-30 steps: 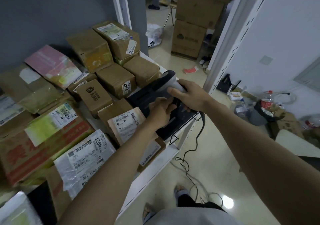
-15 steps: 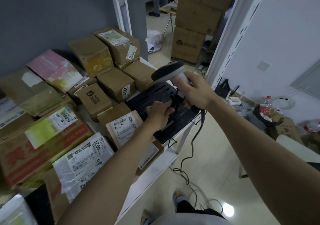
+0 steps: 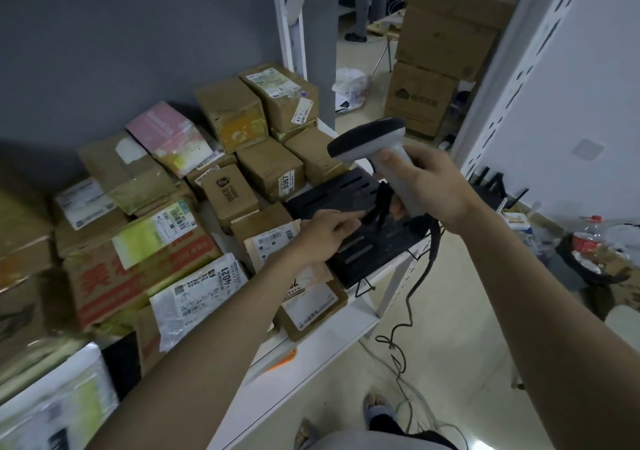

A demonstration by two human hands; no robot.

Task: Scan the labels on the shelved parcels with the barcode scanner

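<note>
On the white metal shelf point(image 3: 313, 356), at about the three o'clock end, lies a flat black slotted plastic stand point(image 3: 356, 227), and above it the right hand point(image 3: 433, 186) has its fingers wrapped tight around the handle of a grey pistol-shaped barcode scanner point(image 3: 382, 148). The scanner is lifted clear of the stand, its dark-rimmed head tipped toward nine o'clock, facing the parcels. A black coiled cable point(image 3: 412, 297) drops from the bottom of the handle toward six o'clock and trails onto the pale tiled floor point(image 3: 450, 363).

The left hand point(image 3: 323, 238) rests flat on the near edge of the black stand, fingers straight and close together, the fingertips pointing toward three o'clock; it holds nothing. Just at its seven o'clock side sits a small brown cardboard parcel with a white barcode label point(image 3: 268, 241), partly hidden by the wrist.

Toward nine o'clock the shelf is crowded with brown cardboard parcels. One small box carries a white tag printed 9367 point(image 3: 273, 169), just beside the stand at its ten o'clock corner. A grey plastic mailer bag marked 4021 point(image 3: 201, 293) lies toward the front edge, against a big carton with red characters point(image 3: 138, 269). A pink-and-white padded pouch point(image 3: 169, 137) leans on the pile near the grey wall.
</note>
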